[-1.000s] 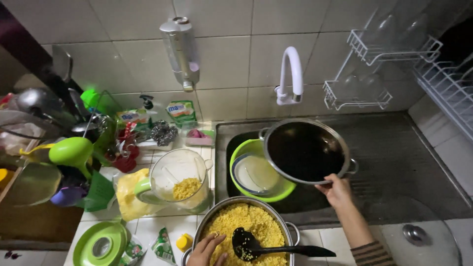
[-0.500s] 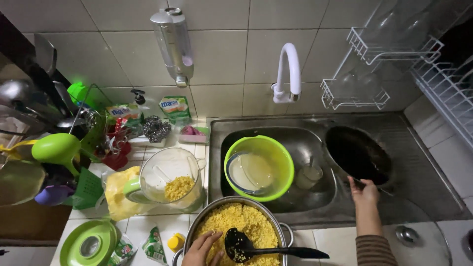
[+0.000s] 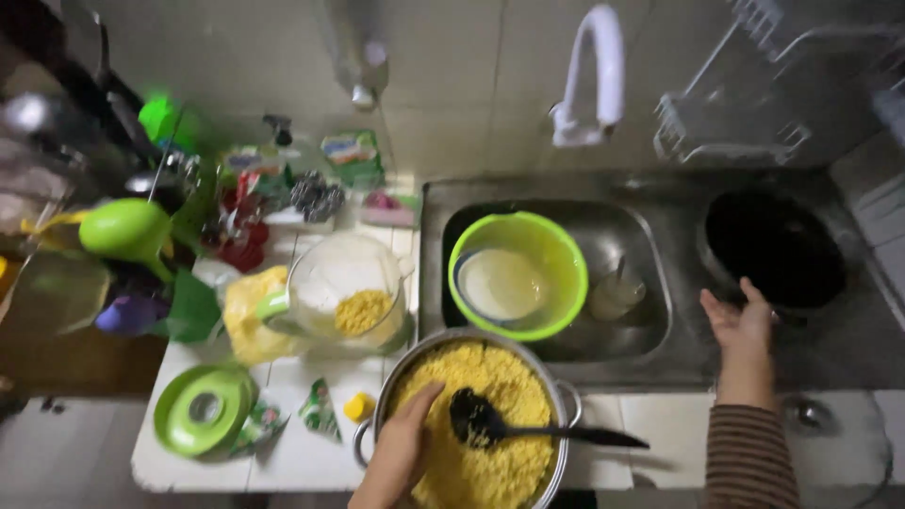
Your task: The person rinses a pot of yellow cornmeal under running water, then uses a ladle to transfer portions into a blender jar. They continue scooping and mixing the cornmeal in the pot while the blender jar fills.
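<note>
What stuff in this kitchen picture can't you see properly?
Head view:
- Metal pot of yellow grains: its near side is cut off by the bottom edge.
- Left hand: its wrist runs off the bottom edge.
- Black pan: too dark to tell what is inside.
- Right hand: touching the pan or not, unclear.
- Small things behind the clear jug: blurred.
- Wire rack: blurred, cut off at the top.

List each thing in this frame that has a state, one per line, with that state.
Steel pot: uncovered, full of yellow grain.
Black ladle: resting in the grain, handle over the rim.
Left hand: resting on the grain.
Right hand: open, beside the black pan.
Black pan: empty, on the drainboard.
Green bowl: in the sink, holding a white dish.
Clear jug: partly filled with grain.
</note>
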